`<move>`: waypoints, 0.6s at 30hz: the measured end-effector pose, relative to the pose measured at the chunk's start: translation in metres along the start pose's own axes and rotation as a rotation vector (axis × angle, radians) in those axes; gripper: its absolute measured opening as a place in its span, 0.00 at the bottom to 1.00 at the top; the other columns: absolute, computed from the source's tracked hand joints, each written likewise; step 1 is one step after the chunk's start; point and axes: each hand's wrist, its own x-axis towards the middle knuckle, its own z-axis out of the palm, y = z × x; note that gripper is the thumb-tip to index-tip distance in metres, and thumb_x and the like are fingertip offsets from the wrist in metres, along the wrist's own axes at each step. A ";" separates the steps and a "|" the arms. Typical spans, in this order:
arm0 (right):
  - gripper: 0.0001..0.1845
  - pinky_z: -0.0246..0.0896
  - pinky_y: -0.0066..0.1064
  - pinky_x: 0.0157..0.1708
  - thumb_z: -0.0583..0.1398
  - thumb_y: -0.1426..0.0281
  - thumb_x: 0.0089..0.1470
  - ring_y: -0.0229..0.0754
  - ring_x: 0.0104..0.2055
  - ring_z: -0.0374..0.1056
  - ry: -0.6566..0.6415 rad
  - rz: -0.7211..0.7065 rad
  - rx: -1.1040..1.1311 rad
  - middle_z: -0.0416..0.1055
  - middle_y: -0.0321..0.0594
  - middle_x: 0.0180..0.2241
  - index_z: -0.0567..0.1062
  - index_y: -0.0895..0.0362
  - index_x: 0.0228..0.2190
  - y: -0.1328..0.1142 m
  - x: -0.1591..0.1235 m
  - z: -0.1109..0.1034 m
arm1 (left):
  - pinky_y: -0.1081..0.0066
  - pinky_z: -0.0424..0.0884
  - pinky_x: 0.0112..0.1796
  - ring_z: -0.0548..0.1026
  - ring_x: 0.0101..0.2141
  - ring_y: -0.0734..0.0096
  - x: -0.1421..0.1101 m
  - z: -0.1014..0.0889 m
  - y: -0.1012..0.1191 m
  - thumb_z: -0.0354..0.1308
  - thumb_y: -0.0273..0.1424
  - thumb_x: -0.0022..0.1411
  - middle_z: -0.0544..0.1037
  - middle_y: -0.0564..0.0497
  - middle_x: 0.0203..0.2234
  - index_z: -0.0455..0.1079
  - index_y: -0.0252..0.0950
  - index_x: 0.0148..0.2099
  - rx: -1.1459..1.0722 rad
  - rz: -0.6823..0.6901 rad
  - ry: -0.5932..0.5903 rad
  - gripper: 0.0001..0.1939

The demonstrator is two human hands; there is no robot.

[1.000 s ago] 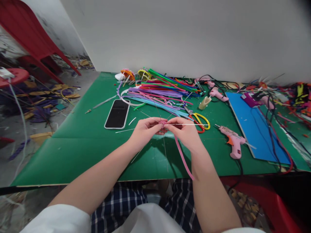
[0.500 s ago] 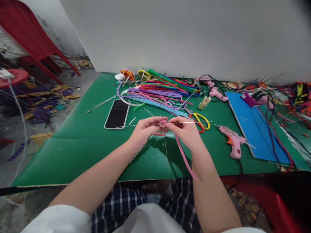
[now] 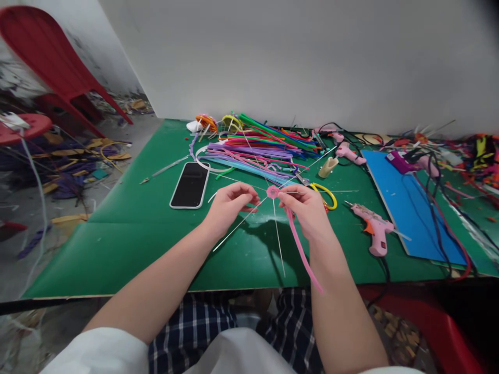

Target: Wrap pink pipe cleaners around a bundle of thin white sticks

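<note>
A spoked frame of thin white sticks radiates from a small pink woven hub [image 3: 273, 192], held above the table. My right hand [image 3: 306, 205] pinches it at the hub's right edge. From under those fingers a pink pipe cleaner [image 3: 300, 245] hangs toward the table's front edge. To the hub's left, my left hand [image 3: 234, 203] is apart from it, fingers loosely curled and thumb separate, with nothing visible in them. One stick [image 3: 234, 232] slants down just right of that hand.
A phone [image 3: 189, 185] lies left. Behind my hands is a heap of coloured pipe cleaners [image 3: 253, 150]. Scissors [image 3: 329, 196] lie just beyond my right hand. To the right are a pink glue gun [image 3: 374, 226], a blue board [image 3: 405, 208] and black cables [image 3: 434, 202].
My left hand has let go of the hub and drawn slightly left. The spoked frame has shifted right and turned a little in my right hand.
</note>
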 end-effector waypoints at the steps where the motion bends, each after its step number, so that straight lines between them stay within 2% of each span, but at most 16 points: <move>1: 0.09 0.47 0.22 0.14 0.64 0.64 0.41 0.30 0.17 0.58 0.000 -0.001 0.010 0.67 0.32 0.17 0.73 0.57 0.25 0.000 0.000 0.000 | 0.70 0.73 0.29 0.74 0.28 0.69 0.002 0.000 -0.002 0.55 0.30 0.53 0.73 0.53 0.23 0.69 0.34 0.32 0.047 -0.004 -0.001 0.05; 5: 0.09 0.46 0.22 0.13 0.64 0.65 0.40 0.29 0.16 0.56 0.038 0.013 0.036 0.67 0.32 0.17 0.73 0.57 0.24 -0.004 0.000 0.001 | 0.72 0.70 0.26 0.73 0.25 0.72 0.009 -0.007 -0.009 0.51 0.35 0.56 0.73 0.52 0.21 0.70 0.34 0.36 0.229 0.014 -0.023 0.11; 8: 0.10 0.45 0.21 0.12 0.64 0.65 0.39 0.28 0.14 0.54 0.083 0.030 0.054 0.66 0.32 0.16 0.73 0.58 0.24 -0.008 -0.001 0.001 | 0.72 0.71 0.29 0.73 0.31 0.72 0.014 -0.021 -0.006 0.50 0.28 0.54 0.74 0.51 0.30 0.69 0.36 0.37 0.379 0.186 0.117 0.09; 9: 0.10 0.45 0.21 0.11 0.65 0.65 0.39 0.28 0.14 0.54 0.085 0.035 0.054 0.66 0.32 0.16 0.73 0.58 0.24 -0.009 -0.001 0.001 | 0.72 0.70 0.30 0.72 0.34 0.71 0.014 -0.027 -0.003 0.50 0.25 0.52 0.73 0.50 0.32 0.69 0.35 0.33 0.465 0.252 0.178 0.07; 11: 0.10 0.45 0.21 0.11 0.65 0.64 0.39 0.28 0.14 0.54 0.069 0.041 0.048 0.66 0.32 0.16 0.73 0.58 0.24 -0.009 -0.002 0.000 | 0.74 0.69 0.29 0.71 0.36 0.69 0.014 -0.042 0.004 0.51 0.23 0.48 0.72 0.50 0.31 0.68 0.35 0.27 0.644 0.319 0.262 0.06; 14: 0.11 0.46 0.21 0.12 0.64 0.63 0.40 0.29 0.15 0.55 0.040 0.032 0.043 0.67 0.32 0.17 0.73 0.58 0.25 -0.008 -0.002 -0.004 | 0.75 0.68 0.27 0.71 0.31 0.72 0.010 -0.067 0.012 0.50 0.26 0.49 0.73 0.52 0.29 0.69 0.36 0.28 0.791 0.314 0.358 0.07; 18: 0.11 0.46 0.22 0.13 0.64 0.63 0.41 0.28 0.15 0.54 0.034 0.004 0.026 0.67 0.32 0.18 0.73 0.58 0.25 -0.007 -0.002 -0.006 | 0.72 0.69 0.33 0.71 0.32 0.71 0.007 -0.101 0.013 0.50 0.28 0.50 0.74 0.52 0.30 0.69 0.36 0.32 0.936 0.349 0.454 0.08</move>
